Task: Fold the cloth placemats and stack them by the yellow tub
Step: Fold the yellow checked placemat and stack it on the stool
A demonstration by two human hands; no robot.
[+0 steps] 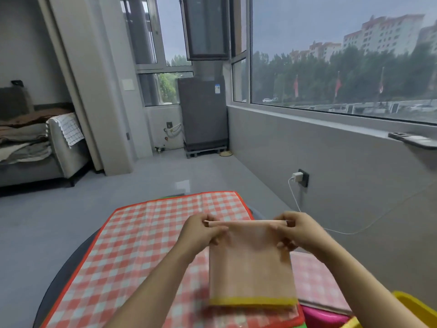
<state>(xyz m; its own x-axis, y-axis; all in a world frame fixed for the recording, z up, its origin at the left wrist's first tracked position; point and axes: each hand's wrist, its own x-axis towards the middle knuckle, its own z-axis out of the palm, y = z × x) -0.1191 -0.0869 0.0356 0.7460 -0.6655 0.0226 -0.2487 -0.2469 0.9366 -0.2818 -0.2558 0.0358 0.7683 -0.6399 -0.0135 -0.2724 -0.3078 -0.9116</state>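
A person stands at a table spread with a red-and-white checked cloth point(132, 245), and everything here is placed relative to the placemat point(251, 263) held up in front of them. To its left, the checked cloth lies flat across the table. At the placemat's upper left corner, the left hand point(201, 233) pinches the top edge, fingers curled tightly round the fabric. The placemat itself is a pinkish tan cloth with a yellow band along its bottom edge; it hangs down from the top edge toward the person, its long axis running away from the fingers and toward their body. At the upper right corner, the right hand point(295, 229) pinches the same edge in the same way. Both hands sit level and equally near. Below and right of the placemat, the yellow tub point(412, 308) shows at the frame's corner, closer to the right hand, so the finished fold likely travels that way.
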